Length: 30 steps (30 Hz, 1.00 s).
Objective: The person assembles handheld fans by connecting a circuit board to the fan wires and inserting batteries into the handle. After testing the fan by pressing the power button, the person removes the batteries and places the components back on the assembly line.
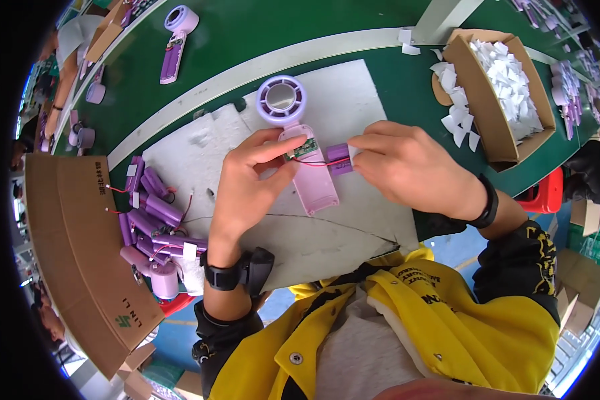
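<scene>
A handheld fan with a lilac round head (pixel 281 100) and an open pink handle (pixel 315 187) lies on the pale foam sheet in front of me. My left hand (pixel 250 183) grips the upper part of the handle, its fingers closed beside a small green circuit board (pixel 303 148). Red and dark wires run from that board to a purple battery pack (pixel 340 159) just right of the handle. My right hand (pixel 400 163) pinches the pack's right end, where a bit of white shows at the fingertips. The fingers hide part of the pack.
Several purple battery packs (pixel 163 210) with wires are heaped at the left beside a tall cardboard box (pixel 80 247). A carton (pixel 457 57) of white paper pieces stands at the right, with loose pieces next to it. Another open fan (pixel 173 57) lies beyond the pale rail (pixel 247 63).
</scene>
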{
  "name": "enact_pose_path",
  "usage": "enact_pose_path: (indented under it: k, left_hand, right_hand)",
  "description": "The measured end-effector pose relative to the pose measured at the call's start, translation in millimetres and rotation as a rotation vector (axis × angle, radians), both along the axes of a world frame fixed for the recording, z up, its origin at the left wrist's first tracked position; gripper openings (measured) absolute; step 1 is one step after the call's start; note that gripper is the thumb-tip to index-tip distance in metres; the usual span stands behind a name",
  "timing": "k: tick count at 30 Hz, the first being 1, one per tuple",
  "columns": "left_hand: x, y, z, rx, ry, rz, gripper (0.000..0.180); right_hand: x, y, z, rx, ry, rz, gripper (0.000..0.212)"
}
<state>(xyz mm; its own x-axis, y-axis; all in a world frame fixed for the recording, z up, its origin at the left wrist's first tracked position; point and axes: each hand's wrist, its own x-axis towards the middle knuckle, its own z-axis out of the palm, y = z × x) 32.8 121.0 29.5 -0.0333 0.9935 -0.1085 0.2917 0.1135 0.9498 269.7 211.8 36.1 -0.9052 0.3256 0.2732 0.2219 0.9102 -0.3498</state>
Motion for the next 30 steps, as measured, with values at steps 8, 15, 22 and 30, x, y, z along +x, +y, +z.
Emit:
enact_pose_path:
  k: [8, 15, 22, 30]
  left_hand:
    - [-3, 2, -7, -0.004, -0.111, -0.039, 0.045]
    - [-1, 1, -12, -0.023, -0.099, 0.007, 0.043]
    - [3, 2, -12, -0.022, -0.084, 0.031, 0.041]
    - [3, 4, -14, -0.002, -0.09, 0.039, 0.04]
  right_hand:
    - [1, 0, 0, -0.009, -0.061, 0.011, 0.009]
    - [2, -3, 1, 0.035, -0.087, 0.009, 0.01]
    - [-1, -20, -1, 0.086, -0.159, -0.065, 0.014]
    - [-4, -15, -1, 0.079, -0.132, -0.126, 0.015]
